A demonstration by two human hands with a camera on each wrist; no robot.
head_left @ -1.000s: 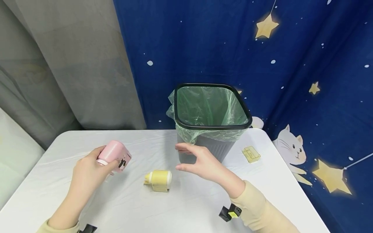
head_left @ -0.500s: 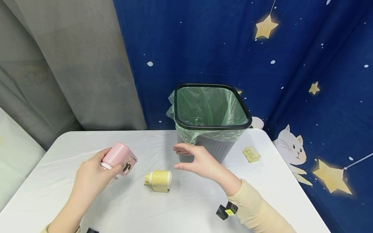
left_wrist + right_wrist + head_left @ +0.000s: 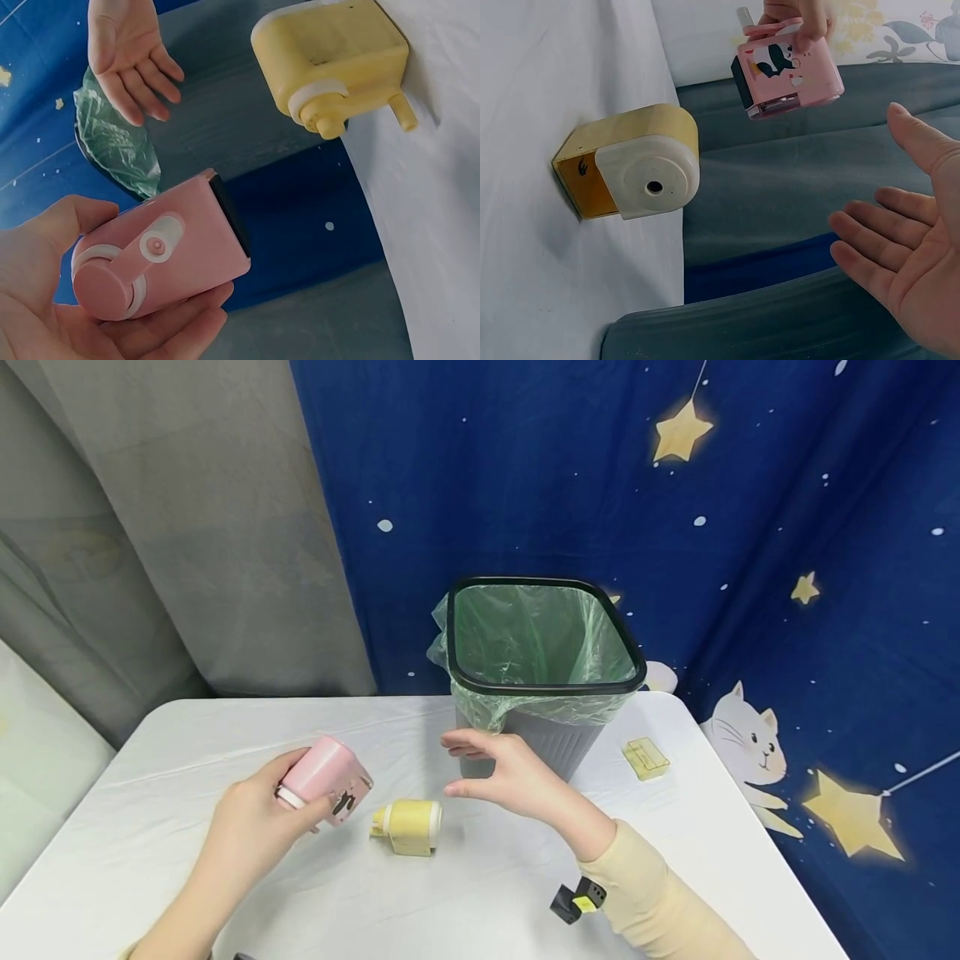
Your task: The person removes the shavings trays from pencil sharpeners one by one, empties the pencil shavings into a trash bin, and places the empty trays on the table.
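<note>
My left hand holds a pink crank pencil sharpener above the table, fingers and thumb around its sides. A panda picture shows on the pink sharpener in the right wrist view, and its crank faces the camera in the left wrist view. A yellow crank pencil sharpener lies on the table between my hands. Its drawer opening is bare in the right wrist view. My right hand hovers in front of the bin with fingers spread from the thumb, holding nothing.
A grey bin with a black rim and green liner bag stands at the back of the white table. Right of it lies a small clear yellow drawer. Curtains hang behind the table.
My left hand has moved right and slightly toward me with the pink pencil sharpener, nearing the yellow one. My right hand has shifted slightly left. The yellow sharpener has stayed put.
</note>
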